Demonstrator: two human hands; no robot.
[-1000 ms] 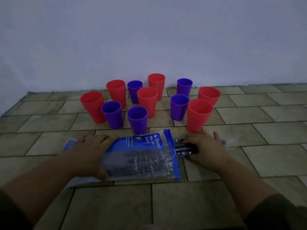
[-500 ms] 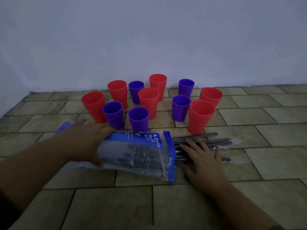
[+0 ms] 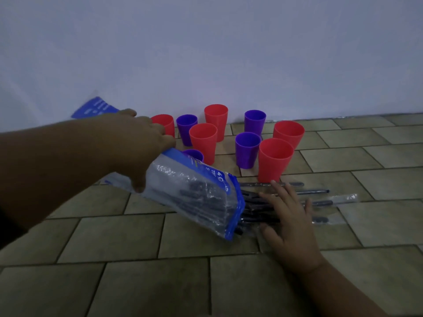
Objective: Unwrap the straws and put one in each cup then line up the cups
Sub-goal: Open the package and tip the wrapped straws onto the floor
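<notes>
Left grip (image 3: 142, 145) clutches the tilted straw bag (image 3: 194, 191); right grip (image 3: 288, 220), fingers spread flat, presses wrapped straws (image 3: 320, 203) on the floor (image 3: 137, 282).

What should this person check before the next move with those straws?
1. Grip: left hand holds the bag, mouth tilted down: ok.
2. Emptied: not ok, dark straws show inside the bag.
3. Right hand flat on the loose straws: ok.
4. Unwrapped: not ok, clear wrappers show on the loose straws.
5. The cups upright: ok for those in view.
</notes>
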